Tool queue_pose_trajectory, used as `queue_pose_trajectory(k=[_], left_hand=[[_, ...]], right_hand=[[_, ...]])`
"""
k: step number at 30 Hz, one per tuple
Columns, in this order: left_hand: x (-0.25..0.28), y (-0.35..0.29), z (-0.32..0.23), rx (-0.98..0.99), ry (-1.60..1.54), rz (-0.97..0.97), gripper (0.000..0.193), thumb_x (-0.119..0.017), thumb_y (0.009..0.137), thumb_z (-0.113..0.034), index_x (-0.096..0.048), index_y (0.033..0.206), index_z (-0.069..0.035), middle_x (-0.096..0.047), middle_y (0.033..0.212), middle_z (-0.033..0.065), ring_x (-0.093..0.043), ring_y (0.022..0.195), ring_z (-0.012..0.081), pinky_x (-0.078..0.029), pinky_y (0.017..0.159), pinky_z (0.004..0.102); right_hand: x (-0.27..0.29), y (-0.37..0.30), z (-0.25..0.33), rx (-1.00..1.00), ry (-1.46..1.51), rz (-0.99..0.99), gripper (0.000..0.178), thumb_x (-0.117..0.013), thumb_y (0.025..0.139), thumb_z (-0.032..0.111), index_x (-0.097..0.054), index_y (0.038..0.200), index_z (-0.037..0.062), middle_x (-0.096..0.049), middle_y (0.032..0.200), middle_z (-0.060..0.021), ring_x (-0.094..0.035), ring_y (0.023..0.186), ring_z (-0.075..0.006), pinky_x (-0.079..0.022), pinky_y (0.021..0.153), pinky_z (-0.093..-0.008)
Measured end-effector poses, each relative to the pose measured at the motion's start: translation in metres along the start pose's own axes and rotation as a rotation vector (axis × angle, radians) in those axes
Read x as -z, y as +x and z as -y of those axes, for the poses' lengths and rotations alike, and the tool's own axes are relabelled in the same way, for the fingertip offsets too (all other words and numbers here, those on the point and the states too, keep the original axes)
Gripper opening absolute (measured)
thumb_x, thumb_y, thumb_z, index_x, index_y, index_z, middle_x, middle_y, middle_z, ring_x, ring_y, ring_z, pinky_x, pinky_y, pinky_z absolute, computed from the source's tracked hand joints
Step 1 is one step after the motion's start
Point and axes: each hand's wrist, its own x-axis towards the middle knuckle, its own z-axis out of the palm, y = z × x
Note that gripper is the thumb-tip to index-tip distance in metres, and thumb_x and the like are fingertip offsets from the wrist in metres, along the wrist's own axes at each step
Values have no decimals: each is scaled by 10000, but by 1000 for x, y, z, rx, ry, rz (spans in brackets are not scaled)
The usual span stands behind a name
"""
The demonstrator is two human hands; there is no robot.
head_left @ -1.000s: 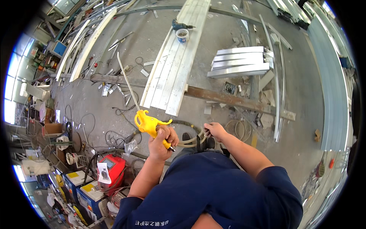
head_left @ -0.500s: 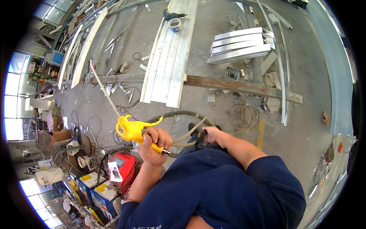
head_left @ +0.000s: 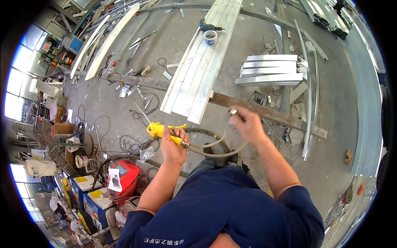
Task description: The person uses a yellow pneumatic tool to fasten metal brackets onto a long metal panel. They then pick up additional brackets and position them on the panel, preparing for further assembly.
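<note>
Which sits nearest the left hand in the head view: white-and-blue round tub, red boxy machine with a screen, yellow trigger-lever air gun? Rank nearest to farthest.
1. Yellow air gun: gripped in the left hand.
2. Red machine: lower left of the hand.
3. White-and-blue tub: farthest, up ahead on the silver metal planks.

The air gun (head_left: 155, 129) is bright yellow, with a silver fitting (head_left: 185, 144); the hose (head_left: 223, 154) is pale cream. The shirt (head_left: 215, 198) is navy blue with small white lettering (head_left: 163, 241). The long metal strips (head_left: 188, 89) are silver, the beam (head_left: 281, 117) rusty brown, the floor (head_left: 333, 82) grey. The drill (head_left: 205, 26) is dark teal, the bucket (head_left: 210, 41) white and blue, the machine (head_left: 129, 181) red.
</note>
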Motion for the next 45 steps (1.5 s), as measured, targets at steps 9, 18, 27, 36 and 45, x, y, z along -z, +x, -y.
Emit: queue_pose_trajectory(k=[9, 18, 27, 36, 45], left_hand=[[-5, 11, 4, -107, 12, -78, 435, -379, 995, -427, -415, 715, -96, -440, 645, 51, -416, 583, 163, -380, 561, 303], [-21, 0, 10, -139, 5, -127, 415, -410, 995, -402, -426, 722, -90, -447, 653, 49, -429, 595, 156, -370, 564, 285], [-30, -8, 12, -128, -25, -100, 366, -425, 997, -351, -433, 735, -94, -449, 674, 38, -425, 597, 142, -348, 545, 277], [-27, -8, 36, -189, 60, 27, 312, -488, 984, -296, -431, 744, -106, -420, 681, -3, -400, 621, 114, -334, 554, 272], [-29, -14, 32, -116, 191, 149, 328, -437, 995, -324, -440, 760, -95, -463, 704, 37, -422, 633, 123, -355, 555, 273]], right_hand=[[-68, -43, 55, 312, -301, 253, 322, -664, 838, 225, -617, 1134, 106, -679, 822, -108, -659, 724, -298, -518, 621, -367], [-74, -40, 65, 239, -270, 246, 237, -678, 817, 179, -645, 1026, 73, -655, 789, -134, -643, 684, -302, -501, 603, -341], [-71, -41, 63, 437, -317, 202, 270, -708, 761, 146, -647, 1009, 58, -653, 771, -144, -641, 646, -307, -499, 558, -339], [-65, -51, 66, -14, -6, 320, 187, -626, 864, 132, -647, 999, 4, -607, 713, -34, -514, 531, -136, -419, 534, -252], [-52, -46, 61, -590, 646, 589, 334, -527, 978, 325, -596, 980, -2, -387, 569, 47, -302, 456, -28, -274, 403, -209]])
